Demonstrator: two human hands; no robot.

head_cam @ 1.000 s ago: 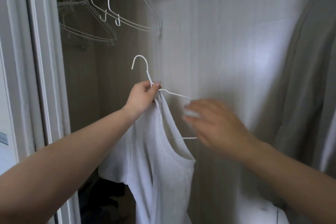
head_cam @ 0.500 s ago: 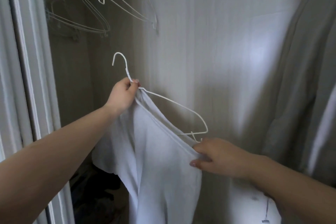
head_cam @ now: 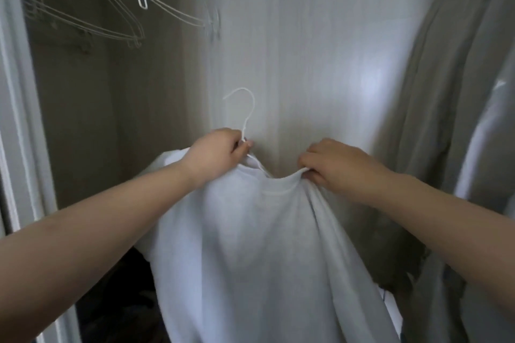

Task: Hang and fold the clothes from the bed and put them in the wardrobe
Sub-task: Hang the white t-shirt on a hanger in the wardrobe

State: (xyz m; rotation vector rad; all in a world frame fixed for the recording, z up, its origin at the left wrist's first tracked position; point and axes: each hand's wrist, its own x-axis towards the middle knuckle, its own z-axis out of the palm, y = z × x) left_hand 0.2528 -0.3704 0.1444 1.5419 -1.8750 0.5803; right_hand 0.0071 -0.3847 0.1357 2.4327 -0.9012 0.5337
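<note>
Fingers (head_cam: 309, 160) of the right hand (head_cam: 337, 168) pinch the collar of the white T-shirt (head_cam: 250, 245), while the left hand (head_cam: 217, 154) grips the neck of the white wire hanger (head_cam: 246, 113) inside it. Both hang in front of the wardrobe's back wall (head_cam: 306, 50), below empty hangers (head_cam: 117, 8).

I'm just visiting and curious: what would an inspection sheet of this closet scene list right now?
Surface: nothing seen; the work is held in the air in front of the wardrobe back wall.
Job's things: white T-shirt draped over a white wire hanger, hook free and upright.
Clutter: dark heap low in the wardrobe, too dim to identify.
Fingers: left hand grips the hanger neck; right hand pinches the shirt's collar.
Cables: nothing seen.
Surroundings: empty wire hangers hang at upper left; grey garment hangs at right; door frame at left.
</note>
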